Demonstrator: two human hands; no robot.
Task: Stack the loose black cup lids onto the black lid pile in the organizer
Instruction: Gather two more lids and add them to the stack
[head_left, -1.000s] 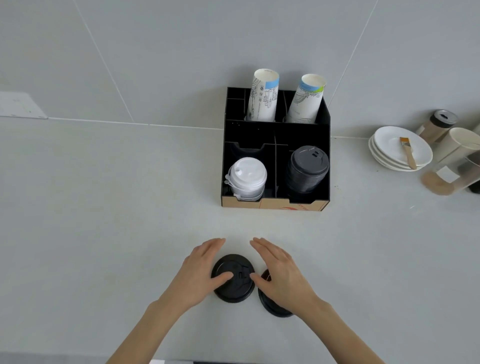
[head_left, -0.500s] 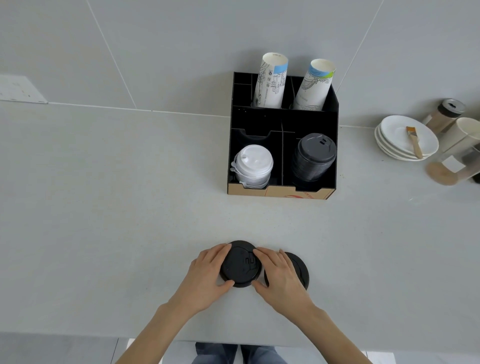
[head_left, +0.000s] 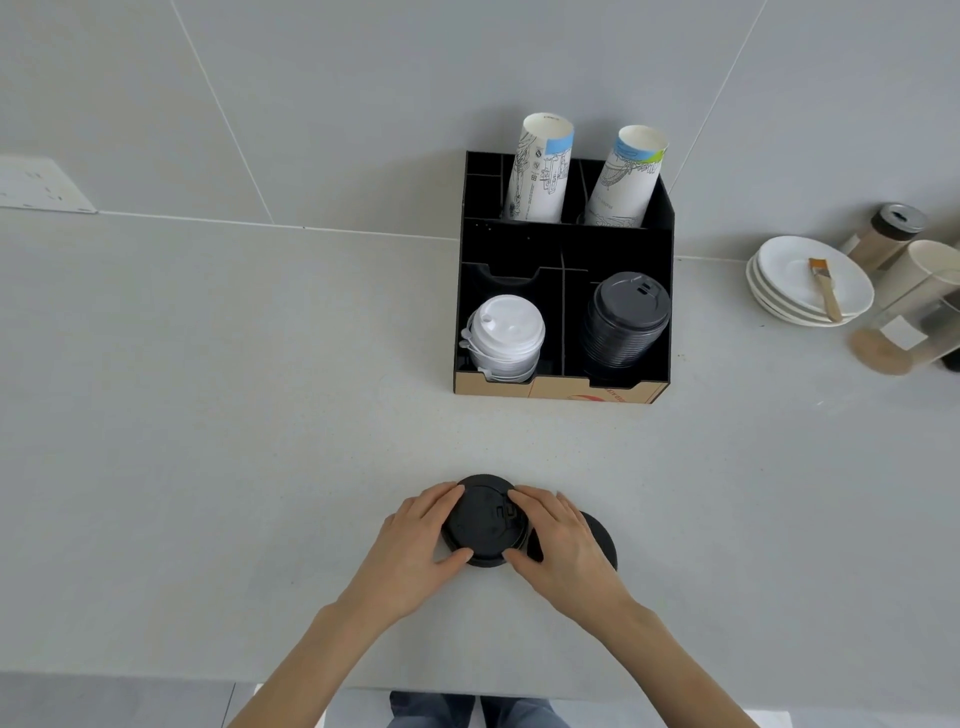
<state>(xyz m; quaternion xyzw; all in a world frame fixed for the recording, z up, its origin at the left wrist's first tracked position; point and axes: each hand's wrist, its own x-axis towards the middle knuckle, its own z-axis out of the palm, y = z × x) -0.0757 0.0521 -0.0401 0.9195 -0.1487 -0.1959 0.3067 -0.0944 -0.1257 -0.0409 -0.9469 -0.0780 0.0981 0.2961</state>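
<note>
Sitting at the back of the pale grey bench (head_left: 208, 415), the black compartmented organizer (head_left: 563, 249) holds the black lid pile (head_left: 626, 322). Your left hand (head_left: 410, 551) and right hand (head_left: 566, 551) have closed in, fingers now pinching the round black plastic lid (head_left: 483, 525), ready to lift.

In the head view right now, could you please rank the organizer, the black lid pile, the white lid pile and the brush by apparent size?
1. organizer
2. black lid pile and white lid pile: too alike to rank
3. brush
</note>
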